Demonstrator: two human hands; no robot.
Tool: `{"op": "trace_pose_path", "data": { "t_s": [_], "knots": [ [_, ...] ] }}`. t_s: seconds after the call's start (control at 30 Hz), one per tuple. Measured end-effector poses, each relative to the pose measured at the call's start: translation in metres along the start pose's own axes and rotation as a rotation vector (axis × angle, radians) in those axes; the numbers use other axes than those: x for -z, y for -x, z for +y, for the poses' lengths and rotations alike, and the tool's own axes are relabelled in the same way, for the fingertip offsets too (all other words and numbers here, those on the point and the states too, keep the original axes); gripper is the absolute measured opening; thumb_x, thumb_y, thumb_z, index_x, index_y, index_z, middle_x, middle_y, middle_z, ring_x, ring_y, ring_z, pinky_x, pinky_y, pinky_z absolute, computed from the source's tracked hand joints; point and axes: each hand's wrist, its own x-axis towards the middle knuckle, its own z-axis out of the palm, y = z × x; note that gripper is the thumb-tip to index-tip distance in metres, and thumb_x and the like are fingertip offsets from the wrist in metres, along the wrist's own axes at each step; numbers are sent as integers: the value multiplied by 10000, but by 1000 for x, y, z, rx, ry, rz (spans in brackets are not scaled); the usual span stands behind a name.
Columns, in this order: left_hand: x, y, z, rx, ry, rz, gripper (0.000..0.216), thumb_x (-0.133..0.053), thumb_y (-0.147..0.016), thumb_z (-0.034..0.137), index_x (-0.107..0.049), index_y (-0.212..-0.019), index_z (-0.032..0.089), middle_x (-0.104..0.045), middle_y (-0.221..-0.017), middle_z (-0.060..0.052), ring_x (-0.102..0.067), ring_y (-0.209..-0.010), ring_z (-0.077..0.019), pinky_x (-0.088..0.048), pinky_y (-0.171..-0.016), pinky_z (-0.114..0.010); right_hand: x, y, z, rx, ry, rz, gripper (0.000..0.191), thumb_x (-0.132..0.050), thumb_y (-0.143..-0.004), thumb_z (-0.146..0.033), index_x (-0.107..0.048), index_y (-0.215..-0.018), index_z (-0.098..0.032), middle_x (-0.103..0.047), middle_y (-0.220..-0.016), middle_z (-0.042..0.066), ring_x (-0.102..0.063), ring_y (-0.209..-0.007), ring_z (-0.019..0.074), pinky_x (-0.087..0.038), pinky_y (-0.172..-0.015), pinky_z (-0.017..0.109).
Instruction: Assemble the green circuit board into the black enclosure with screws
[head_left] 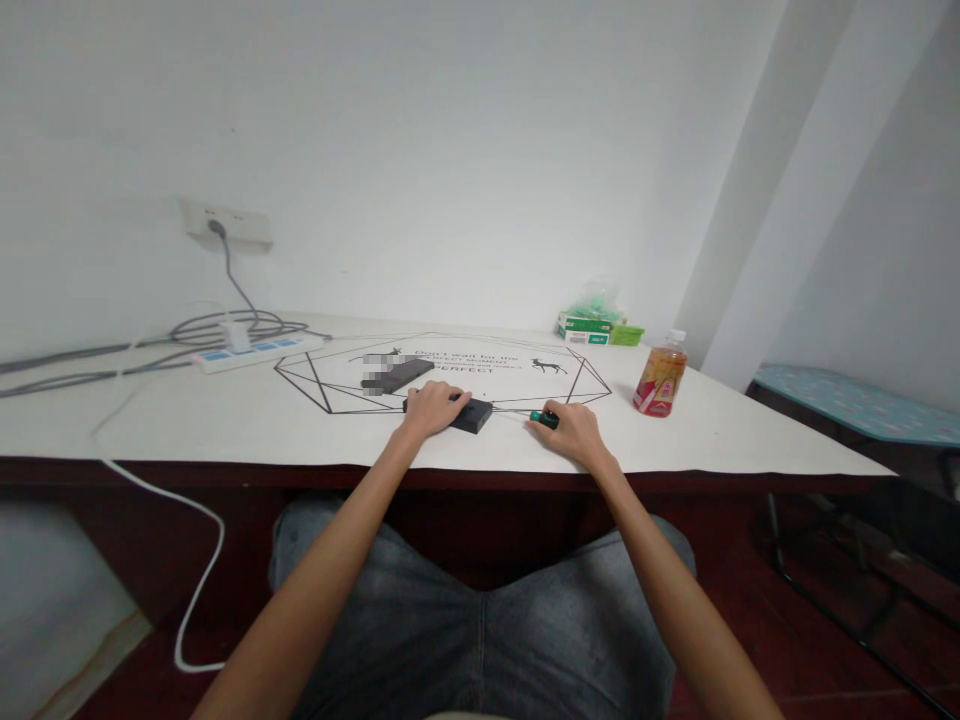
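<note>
My left hand (433,408) lies over a flat black box (472,414), fingers curled on its top and left side. The box rests on the white table (360,436), its right end uncovered. Closed around the green and black handle of a screwdriver (535,416) is my right hand (574,430). The thin shaft points left, towards the box's right side; whether the tip touches it I cannot tell. Just beyond my left hand is a dark flat object (411,374), partly blurred out.
A drink bottle (661,376) stands to the right. Green-and-white boxes (585,328) and a green tray (627,335) sit at the back. On the left are a power strip (259,352) and grey cables (225,325). A white cable (214,560) hangs over the front edge.
</note>
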Motion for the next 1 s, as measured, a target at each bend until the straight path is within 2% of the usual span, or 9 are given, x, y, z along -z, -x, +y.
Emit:
{"op": "trace_pose_path", "data": {
  "t_s": [0.13, 0.27, 0.37, 0.5, 0.63, 0.8, 1.0],
  "knots": [
    [1, 1, 1, 3, -5, 1, 488, -374, -955, 522, -759, -1082, 252, -710, -1186, -97, -575, -1155, -319, -400, -958, -490, 1, 1, -2, 1, -24, 24, 379, -575, -869, -573, -701, -851, -216, -704, -708, 60, -636, -697, 207, -295, -598, 276],
    [2, 1, 2, -6, -1, 7, 488, -373, -955, 516, -762, -1077, 248, -715, -1170, -97, -576, -1150, -324, -409, -942, -495, -2, -2, 3, 21, -103, 67, 332, -521, -911, -472, -706, -811, -215, -713, -719, 56, -639, -693, 194, -336, -615, 276],
    [2, 1, 1, -8, -2, 3, 481, -374, -955, 512, -760, -1085, 255, -714, -1172, -93, -574, -1157, -325, -407, -945, -497, -7, -5, 12, 28, -259, 103, 263, -597, -849, -450, -702, -776, -221, -731, -769, 44, -648, -725, 193, -398, -661, 280],
    [1, 1, 1, -5, -3, -4, 482, -368, -956, 524, -756, -1090, 272, -709, -1191, -86, -571, -1161, -319, -407, -949, -486, -13, -8, 21, 13, -424, 133, 281, -683, -766, -500, -700, -738, -221, -730, -801, 47, -647, -753, 197, -448, -712, 300],
    [0, 1, 1, -3, -9, 5, 478, -369, -957, 521, -753, -1094, 271, -705, -1199, -88, -570, -1153, -309, -408, -949, -473, -12, -9, 20, 31, -369, 81, 255, -712, -742, -469, -666, -722, -218, -705, -785, 35, -621, -737, 186, -423, -680, 288],
    [-1, 0, 0, -5, 3, 5, 490, -367, -954, 526, -759, -1085, 265, -708, -1192, -91, -570, -1142, -316, -407, -948, -486, -5, -5, 10, 25, -226, 18, 200, -682, -779, -425, -642, -826, -234, -693, -756, 3, -595, -691, 174, -356, -626, 265],
    [-1, -1, 1, 9, 4, -1, 472, -377, -952, 525, -760, -1082, 281, -707, -1200, -83, -560, -1166, -309, -398, -966, -477, -4, -3, 8, 26, -229, 46, 254, -549, -891, -454, -667, -863, -231, -714, -782, 25, -625, -726, 179, -374, -663, 270]
  ]
}}
